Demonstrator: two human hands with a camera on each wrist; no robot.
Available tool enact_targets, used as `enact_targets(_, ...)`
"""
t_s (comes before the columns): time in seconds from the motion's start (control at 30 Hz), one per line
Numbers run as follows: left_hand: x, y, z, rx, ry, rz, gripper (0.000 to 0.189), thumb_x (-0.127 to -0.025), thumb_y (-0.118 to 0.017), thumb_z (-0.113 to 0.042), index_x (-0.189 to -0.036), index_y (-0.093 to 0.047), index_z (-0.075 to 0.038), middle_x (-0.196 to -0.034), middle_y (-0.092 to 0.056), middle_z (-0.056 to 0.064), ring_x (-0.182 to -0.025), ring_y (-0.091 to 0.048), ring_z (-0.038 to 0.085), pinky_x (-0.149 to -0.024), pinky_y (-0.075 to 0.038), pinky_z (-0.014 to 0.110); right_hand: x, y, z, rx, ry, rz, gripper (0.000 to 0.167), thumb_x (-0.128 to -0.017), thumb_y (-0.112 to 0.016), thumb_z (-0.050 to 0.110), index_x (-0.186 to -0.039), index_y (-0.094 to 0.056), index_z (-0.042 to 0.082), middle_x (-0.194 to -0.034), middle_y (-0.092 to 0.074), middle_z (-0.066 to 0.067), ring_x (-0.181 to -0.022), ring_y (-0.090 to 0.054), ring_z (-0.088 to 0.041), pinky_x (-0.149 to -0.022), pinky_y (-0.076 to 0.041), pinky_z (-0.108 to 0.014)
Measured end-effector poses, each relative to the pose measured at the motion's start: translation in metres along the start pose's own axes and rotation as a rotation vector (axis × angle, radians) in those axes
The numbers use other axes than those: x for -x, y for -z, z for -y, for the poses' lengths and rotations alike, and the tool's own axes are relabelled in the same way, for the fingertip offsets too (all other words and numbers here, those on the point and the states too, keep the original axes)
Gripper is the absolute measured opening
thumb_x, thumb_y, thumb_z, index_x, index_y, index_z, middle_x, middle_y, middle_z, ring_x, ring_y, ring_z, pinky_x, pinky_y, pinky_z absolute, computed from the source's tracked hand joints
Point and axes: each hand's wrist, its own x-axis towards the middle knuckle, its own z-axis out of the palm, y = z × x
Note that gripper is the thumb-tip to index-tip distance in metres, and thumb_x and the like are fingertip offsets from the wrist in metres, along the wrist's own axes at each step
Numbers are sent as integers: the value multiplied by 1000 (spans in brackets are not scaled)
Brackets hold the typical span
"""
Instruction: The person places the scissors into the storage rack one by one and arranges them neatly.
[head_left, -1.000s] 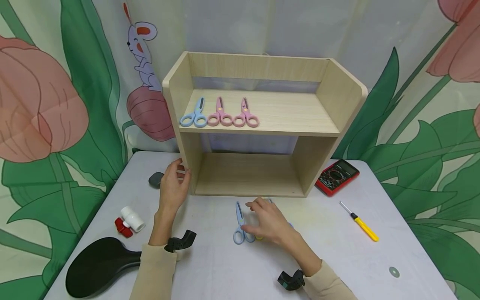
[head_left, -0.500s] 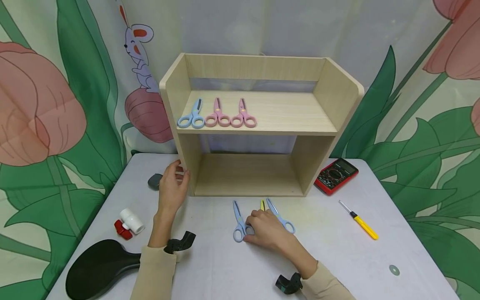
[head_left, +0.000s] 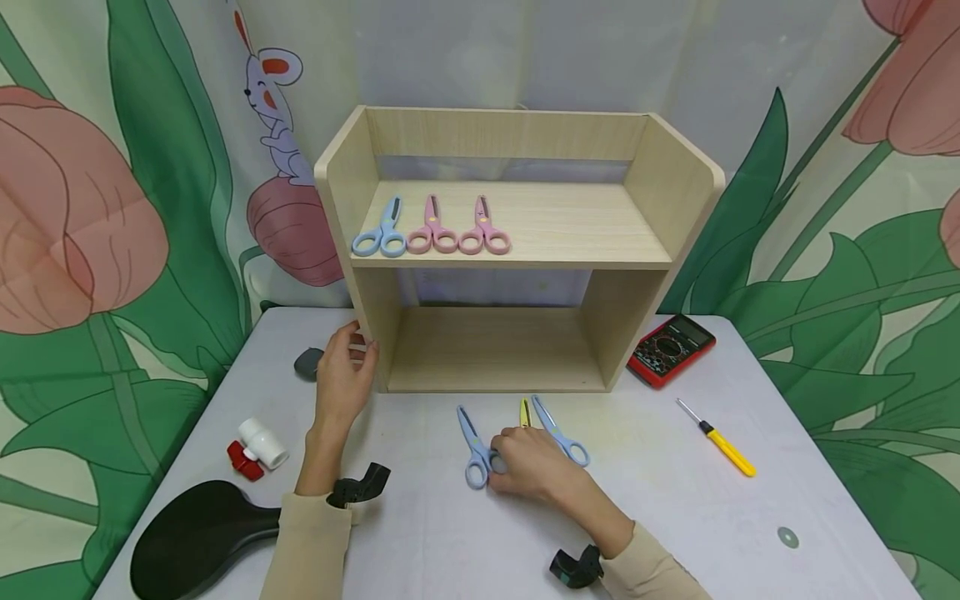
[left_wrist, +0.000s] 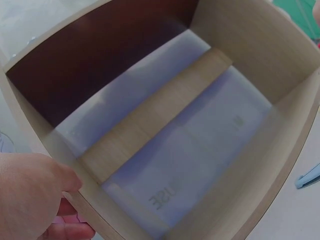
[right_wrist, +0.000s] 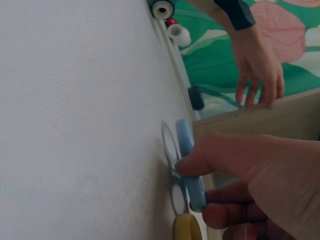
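My left hand holds the left side panel of a two-level wooden shelf; in the left wrist view its thumb lies at the panel's front edge, with fingers on the outer side. On the table before the shelf, my right hand pinches a handle loop of blue scissors. The right wrist view shows that blue handle raised slightly between thumb and fingers. Yellow scissors, mostly hidden by the right hand, and another blue pair lie just right. One blue and two pink scissors line the upper shelf.
Right of the shelf lie a red-and-black multimeter, a yellow-handled screwdriver and a small grey disc. At left are a dark grey rounded object, a white pipe fitting with red part and a black oval object with a handle.
My right hand has come down and taken hold of the left blue scissors, whose blades have swung left. The yellow and right blue scissors show more. The left hand stays at the shelf.
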Motion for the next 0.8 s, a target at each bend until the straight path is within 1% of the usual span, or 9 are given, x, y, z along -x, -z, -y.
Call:
enact_targets(0.1,0,0,1,-2,-2,1,44,-99,-60,-15,-139,-51,1,-116,-62,22,-96,-68,33,-83,-60,48,-1,0,-1,0,12,-5,21,-75,-76,29,-72,-62,13,-65,-55,7,-54,-40,-8,-46,-34,-26)
enact_targets(0.23,-1,-1,2,-2,-4,1,44,-99,-61,-15,-139,-50,1,-116,-61,22,-96,-68,34,-83,-61,48,-2,-1,-1,-1,19,-13,22,-77,-76,30,-73,-63,13,-64,-54,7,-55,-38,-7,-47,-33,-24)
enact_targets(0.37,-1,-1,3,0,-7,-1,44,-99,-61,-16,-139,-51,1,-116,-62,22,-95,-68,34,-83,-61,48,-2,5,-1,-22,53,-74,19,-79,-76,27,-82,-68,10,-68,-57,8,-57,-39,-5,-51,-36,-21)
enact_targets(0.43,-1,-2,3,0,-7,-1,44,-99,-61,-16,-138,-51,1,-116,-62,22,-95,-68,34,-83,-61,48,-2,12,1,-49,65,-109,21,-80,-76,26,-89,-71,8,-71,-60,7,-59,-41,-5,-52,-37,-19)
enact_targets(0.53,-1,-2,3,-1,-4,2,44,-99,-60,-16,-139,-50,1,-116,-62,22,-96,-68,34,-83,-60,49,-1,28,5,-95,81,-160,27,-81,-77,25,-99,-72,6,-73,-61,5,-60,-43,-3,-51,-36,-15)
enact_targets(0.63,-1,-2,3,-3,0,5,45,-99,-60,-16,-139,-50,1,-117,-61,22,-96,-68,34,-84,-60,49,0,47,9,-130,125,-247,31,-81,-79,23,-103,-71,4,-73,-61,3,-60,-45,-2,-52,-37,-12)
enact_targets(0.8,0,-2,3,-4,-2,1,44,-99,-59,-15,-139,-50,1,-117,-62,22,-96,-68,35,-83,-60,49,0,82,11,-146,230,-441,32,-78,-80,17,-105,-70,4,-73,-59,1,-62,-47,-3,-53,-38,-10)
